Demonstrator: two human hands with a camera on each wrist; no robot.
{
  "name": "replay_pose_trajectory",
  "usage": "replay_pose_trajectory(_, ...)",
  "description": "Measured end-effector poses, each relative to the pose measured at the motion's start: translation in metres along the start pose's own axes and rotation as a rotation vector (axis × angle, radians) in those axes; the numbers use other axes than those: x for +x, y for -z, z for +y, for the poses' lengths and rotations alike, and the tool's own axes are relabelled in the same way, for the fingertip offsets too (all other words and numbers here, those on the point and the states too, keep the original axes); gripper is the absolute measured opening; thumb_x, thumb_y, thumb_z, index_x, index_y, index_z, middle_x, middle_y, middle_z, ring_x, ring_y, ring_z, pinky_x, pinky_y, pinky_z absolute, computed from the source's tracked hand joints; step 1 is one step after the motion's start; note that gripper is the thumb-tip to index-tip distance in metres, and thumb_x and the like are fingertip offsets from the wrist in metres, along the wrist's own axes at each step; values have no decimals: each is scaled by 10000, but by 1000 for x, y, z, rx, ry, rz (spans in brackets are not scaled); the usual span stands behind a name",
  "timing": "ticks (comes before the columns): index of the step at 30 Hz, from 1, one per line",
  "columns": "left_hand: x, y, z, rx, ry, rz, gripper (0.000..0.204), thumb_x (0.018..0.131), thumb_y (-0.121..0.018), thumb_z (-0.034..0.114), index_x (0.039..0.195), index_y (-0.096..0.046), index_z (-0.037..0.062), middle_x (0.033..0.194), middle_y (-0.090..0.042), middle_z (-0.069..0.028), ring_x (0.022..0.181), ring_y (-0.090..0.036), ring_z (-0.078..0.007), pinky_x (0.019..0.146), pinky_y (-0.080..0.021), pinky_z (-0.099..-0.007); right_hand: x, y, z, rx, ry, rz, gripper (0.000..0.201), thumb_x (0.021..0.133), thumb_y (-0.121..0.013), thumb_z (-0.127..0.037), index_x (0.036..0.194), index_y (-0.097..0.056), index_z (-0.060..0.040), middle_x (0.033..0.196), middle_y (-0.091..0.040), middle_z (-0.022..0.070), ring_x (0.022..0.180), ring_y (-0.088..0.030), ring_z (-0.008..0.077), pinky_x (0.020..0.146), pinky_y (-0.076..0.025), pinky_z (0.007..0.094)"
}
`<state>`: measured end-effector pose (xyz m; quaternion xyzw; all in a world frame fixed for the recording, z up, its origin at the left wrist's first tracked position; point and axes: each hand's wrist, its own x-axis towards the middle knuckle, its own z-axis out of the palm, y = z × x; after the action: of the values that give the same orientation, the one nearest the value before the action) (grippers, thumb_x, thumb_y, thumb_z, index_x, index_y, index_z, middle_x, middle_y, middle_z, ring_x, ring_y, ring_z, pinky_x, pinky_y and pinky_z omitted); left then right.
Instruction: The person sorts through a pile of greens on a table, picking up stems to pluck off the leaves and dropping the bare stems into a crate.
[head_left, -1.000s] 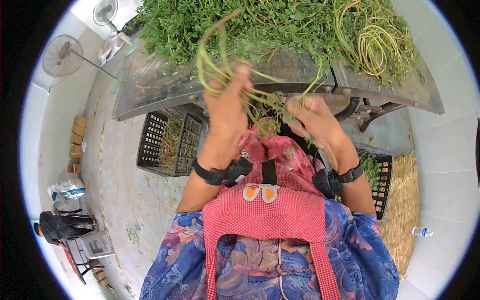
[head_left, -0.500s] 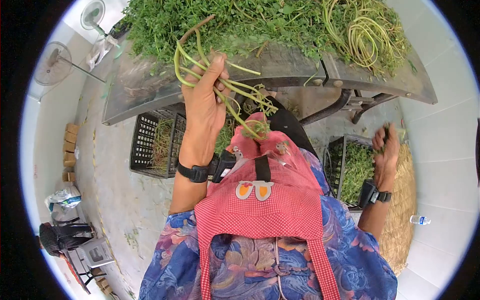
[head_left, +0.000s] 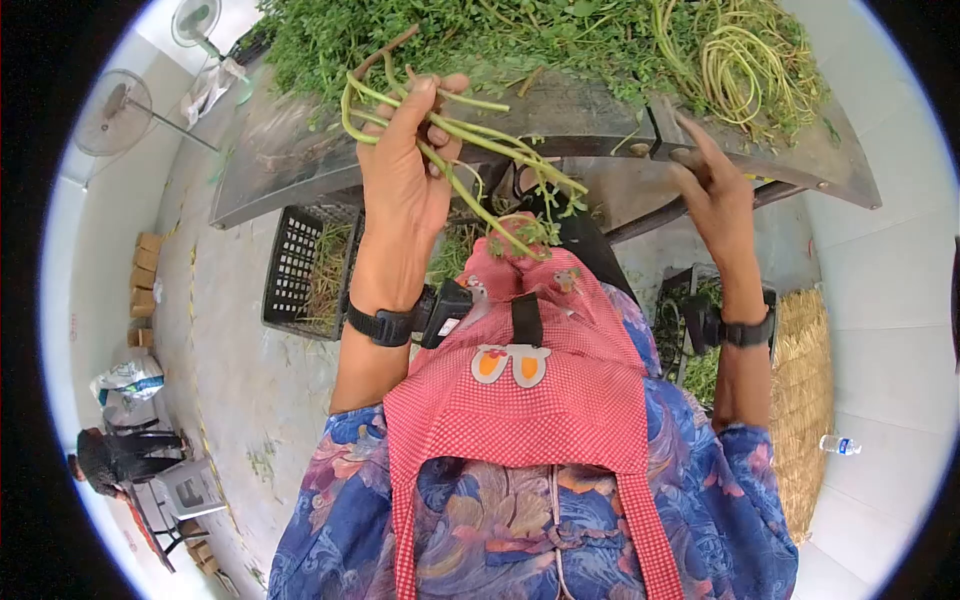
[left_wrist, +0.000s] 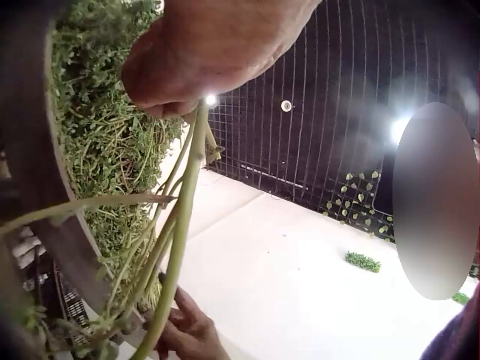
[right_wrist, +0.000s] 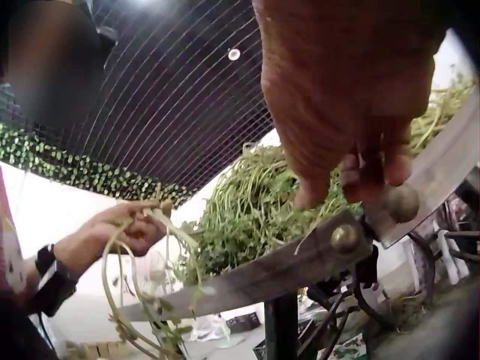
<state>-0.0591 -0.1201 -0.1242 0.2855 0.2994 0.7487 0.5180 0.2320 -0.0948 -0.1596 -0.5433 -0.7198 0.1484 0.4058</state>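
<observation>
My left hand [head_left: 408, 165] grips a small bunch of long green stems [head_left: 489, 143] with a few leaves at their lower ends, above my lap at the table's near edge. In the left wrist view the stems [left_wrist: 180, 232] hang down past the hand. My right hand [head_left: 715, 195], slightly blurred, is raised at the table's edge on the right, fingers extended and holding nothing visible. A heap of leafy green stems [head_left: 480, 45] covers the back of the table, and a coiled bundle of bare stems [head_left: 740, 80] lies beyond the right hand.
The metal-topped table [head_left: 560, 120] has a gap near its right part. A black crate [head_left: 283, 265] with cut stems stands on the floor at left. Another crate of greens [head_left: 700, 375] is partly hidden under my right forearm, beside a woven straw bale [head_left: 803, 380].
My right hand left the stems, went down over the right crate, then rose toward the table's edge. The left hand shifted left and still holds the stems.
</observation>
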Motion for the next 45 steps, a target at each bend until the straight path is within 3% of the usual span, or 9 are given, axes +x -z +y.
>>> replay_pose_trajectory(9,8,3,5,-102,31,-15,66,841,-607,98,896,-584,69,847,-651,-85,551,-448,-22,467,-373,-147,-12,-52,0,-35,363,-238,226,775,-649,-147,983,-650,-60,839,-631,116,751,-603,283,666,-473,341)
replay_pose_trajectory(18,12,7,-4,-269,142,41,152,829,-600,64,975,-571,30,798,-624,-47,532,-459,-70,429,-373,-187,-27,-59,-33,1237,-184,-551,533,891,-566,-181,1360,-361,-30,1299,-491,93,1102,-507,178,748,-481,264)
replay_pose_trajectory(25,5,7,-23,-356,225,98,148,842,-582,74,985,-551,51,786,-603,-42,535,-452,-68,450,-376,-182,-31,-72,-57,1249,-188,-489,456,913,-532,-185,1311,-414,1,1192,-560,112,1024,-561,155,743,-481,250)
replay_pose_trajectory(34,-11,-5,-32,-73,67,140,100,869,-577,132,950,-560,78,655,-549,-4,514,-434,-59,445,-353,-182,-34,-79,-41,846,-207,-477,192,902,-516,-153,1000,-573,2,755,-614,48,659,-590,161,597,-439,294)
replay_pose_trajectory(36,-14,-6,-34,-17,-27,36,100,888,-559,168,924,-555,75,570,-456,33,496,-417,-58,437,-337,-192,-34,-77,-46,50,299,-293,183,863,-523,-147,948,-580,6,696,-590,141,617,-577,267,573,-441,317)
replay_pose_trajectory(39,-12,-12,-34,25,-89,148,136,903,-545,209,907,-542,73,544,-389,53,484,-384,-61,426,-322,-204,-33,-103,-2,-162,267,-100,175,827,-517,-141,918,-573,-2,705,-556,210,610,-547,353,540,-439,352)
replay_pose_trajectory(42,2,-6,-2,-15,-154,131,133,917,-515,201,924,-520,68,542,-400,40,467,-369,-75,404,-318,-231,-23,-93,75,208,-198,-176,221,873,-501,-214,906,-584,-13,689,-598,159,610,-577,306,558,-456,349)
replay_pose_trajectory(44,4,0,3,-71,-121,36,129,918,-508,194,941,-509,67,541,-412,22,472,-388,-84,413,-327,-237,-20,-56,66,1373,-500,-732,231,879,-546,-226,951,-605,-14,762,-641,76,703,-599,189,646,-466,295)
replay_pose_trajectory(45,6,3,2,-63,-120,34,129,918,-508,194,941,-509,67,541,-412,22,472,-388,-84,413,-327,-237,-23,-51,44,1382,-500,-731,231,879,-546,-226,951,-605,-14,762,-641,76,703,-599,189,646,-466,295)
